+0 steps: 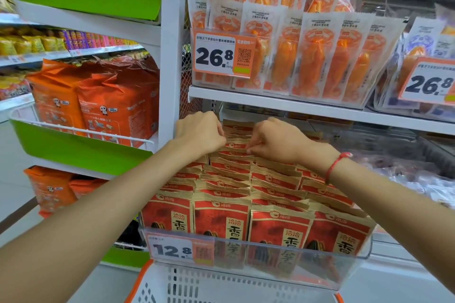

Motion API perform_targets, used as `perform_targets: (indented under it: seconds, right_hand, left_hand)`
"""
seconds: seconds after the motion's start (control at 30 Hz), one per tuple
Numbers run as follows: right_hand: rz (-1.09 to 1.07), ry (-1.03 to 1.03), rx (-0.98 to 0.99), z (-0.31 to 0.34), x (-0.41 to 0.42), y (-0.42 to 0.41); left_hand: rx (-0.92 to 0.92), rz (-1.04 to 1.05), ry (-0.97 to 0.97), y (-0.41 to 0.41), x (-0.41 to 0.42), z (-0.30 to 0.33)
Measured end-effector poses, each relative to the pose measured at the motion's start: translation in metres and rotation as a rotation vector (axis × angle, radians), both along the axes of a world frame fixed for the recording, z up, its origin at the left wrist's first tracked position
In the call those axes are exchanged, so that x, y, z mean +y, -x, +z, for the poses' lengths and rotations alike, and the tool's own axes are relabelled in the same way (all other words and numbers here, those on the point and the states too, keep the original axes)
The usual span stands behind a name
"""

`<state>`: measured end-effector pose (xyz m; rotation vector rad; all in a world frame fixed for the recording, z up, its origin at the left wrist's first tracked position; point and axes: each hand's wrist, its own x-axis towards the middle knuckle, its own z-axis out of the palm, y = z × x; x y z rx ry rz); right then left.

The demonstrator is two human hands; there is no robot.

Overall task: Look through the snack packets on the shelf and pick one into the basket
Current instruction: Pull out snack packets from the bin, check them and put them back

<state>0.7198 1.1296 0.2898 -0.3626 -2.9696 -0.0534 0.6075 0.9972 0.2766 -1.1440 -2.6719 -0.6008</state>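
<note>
Several rows of red and tan snack packets (246, 179) stand upright in a clear plastic bin (258, 253) on the lower shelf. Both arms reach deep over them to the back rows. My left hand (199, 133) has its fingers curled over the tops of the rear packets. My right hand (273, 141), with a red string on its wrist, pinches the top edge of a rear red packet (236, 146). The fingertips of both hands are partly hidden among the packets. A white basket with an orange rim (197, 285) sits below the bin at the bottom edge.
The shelf above (295, 106) holds orange-and-white packets (307, 56) behind price tags reading 26.8. A white upright post (172, 56) stands just left of the hands. Orange bags (98, 106) fill a green wire rack to the left. A 12.8 price tag (179, 249) fronts the bin.
</note>
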Motion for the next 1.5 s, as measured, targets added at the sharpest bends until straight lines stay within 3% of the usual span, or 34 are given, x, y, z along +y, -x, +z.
perform_targets:
  seconds: [0.13,0.27,0.43,0.67,1.07,1.27,1.5]
  right_hand:
    - [-0.063,0.119,0.114,-0.006,0.001,-0.013]
    - [-0.208,0.127,0.342,-0.012,0.000,-0.010]
    - [-0.268,0.108,0.350,-0.013,-0.003,-0.001]
    - [-0.220,0.164,0.324,-0.014,-0.004,-0.001]
    - [-0.262,0.268,0.296,-0.014,0.003,0.001]
    - [-0.227,0.364,0.311,-0.011,0.003,-0.001]
    - [-0.158,0.370,0.456,-0.009,-0.008,-0.020]
  left_hand:
    - [-0.087,0.036,0.002,0.005,0.006,0.008]
    - [0.006,0.078,0.033,0.004,0.014,0.007]
    - [0.090,0.073,0.075,0.005,0.019,0.005]
    - [0.072,0.000,0.033,0.001,0.014,-0.001]
    - [0.047,-0.076,-0.231,-0.005,-0.012,-0.010]
    - [0.018,-0.168,-0.479,-0.013,-0.027,0.010]
    - [-0.095,-0.155,-0.363,-0.018,-0.041,0.009]
